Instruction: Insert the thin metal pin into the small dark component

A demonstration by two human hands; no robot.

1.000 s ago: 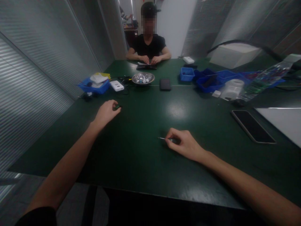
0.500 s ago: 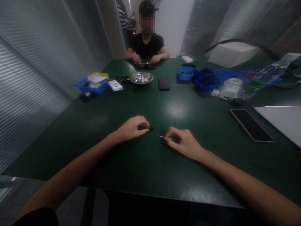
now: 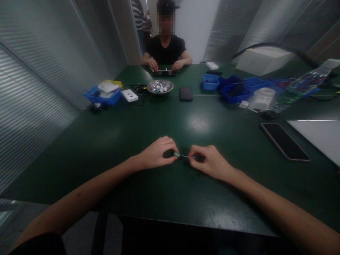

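Between thumb and fingers my left hand (image 3: 161, 152) pinches a small green piece with a dark end (image 3: 177, 154), its kind too small to make out. Facing it, my right hand (image 3: 205, 157) grips a thin metal rod (image 3: 184, 156) that points left. The rod's tip meets or overlaps the dark end of the green piece; I cannot tell whether it goes inside. My right fingers hide the rest of the rod. Both hands are just above the dark green table (image 3: 127, 191).
Ahead are a metal bowl (image 3: 152, 92) of small parts, a black flat square (image 3: 185, 94) and a white device (image 3: 129, 95). Blue bins (image 3: 211, 83), a plastic bottle (image 3: 297, 86) and a phone (image 3: 285, 141) lie right. Across the table sits a person (image 3: 166, 49).
My left hand has moved right and nearer to me, bringing the green piece up to the rod's tip. My right hand has barely moved.
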